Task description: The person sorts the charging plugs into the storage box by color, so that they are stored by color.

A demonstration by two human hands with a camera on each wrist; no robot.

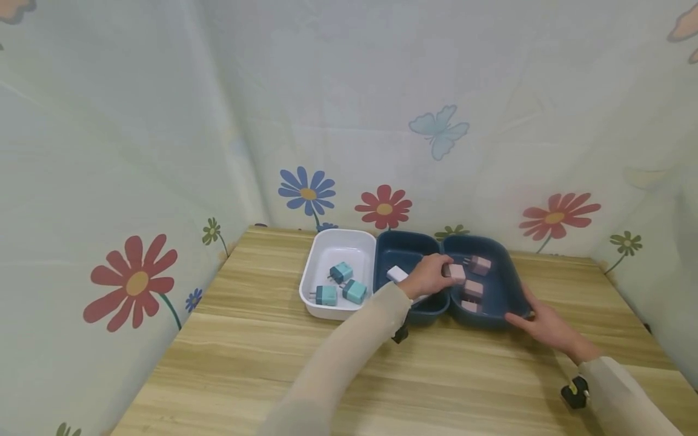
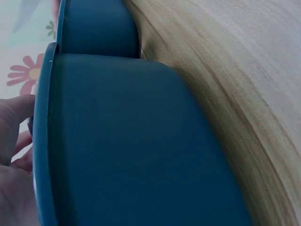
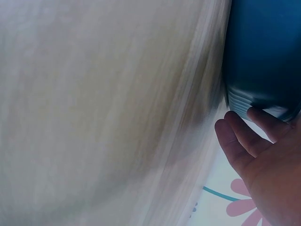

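Above the divide between two dark blue trays, my left hand [image 1: 428,275] pinches a pink plug charger [image 1: 455,274]. Several pink chargers [image 1: 481,264] lie in the right blue tray [image 1: 501,284]. White chargers [image 1: 397,274] sit in the middle blue tray [image 1: 409,239], partly hidden by my left hand. My right hand [image 1: 551,327] touches the right tray's front right corner, thumb at the front and fingers along the side. In the right wrist view its fingers [image 3: 235,141] extend loosely beside the blue wall. The left wrist view shows mostly the blue tray's outer wall [image 2: 131,141].
A white tray [image 1: 308,272] with teal chargers [image 1: 354,292] stands at the left of the row. The trays sit towards the back of a wooden table [image 1: 245,339], before a flower-printed curtain [image 1: 349,121]. Black wrist devices [image 1: 575,392] hang under the sleeves.
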